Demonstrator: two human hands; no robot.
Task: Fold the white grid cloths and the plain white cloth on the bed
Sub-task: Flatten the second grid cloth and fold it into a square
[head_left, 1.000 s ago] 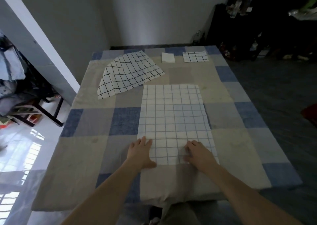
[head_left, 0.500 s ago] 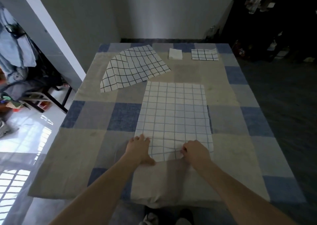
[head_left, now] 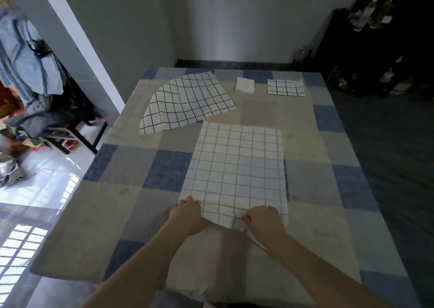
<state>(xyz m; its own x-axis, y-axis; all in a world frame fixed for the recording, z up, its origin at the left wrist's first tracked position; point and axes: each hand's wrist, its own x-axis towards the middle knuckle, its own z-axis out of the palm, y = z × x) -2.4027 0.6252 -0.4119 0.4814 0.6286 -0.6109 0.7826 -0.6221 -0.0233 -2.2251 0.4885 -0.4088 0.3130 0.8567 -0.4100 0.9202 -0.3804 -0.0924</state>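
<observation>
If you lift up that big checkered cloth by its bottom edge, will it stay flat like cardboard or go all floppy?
Probably floppy. The blue-grid cloth already bunches into soft wrinkles where the left hand and right hand pinch its near edge. It looks thin and light, since the bed cover's squares faintly show through, so it should drape and sag rather than hold its shape.

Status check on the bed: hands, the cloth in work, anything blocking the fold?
Left hand and right hand both grip near edge of blue-grid cloth. Cloth otherwise flat, edge bunched. Black-grid cloth touches far-left corner; fold path looks clear.
</observation>
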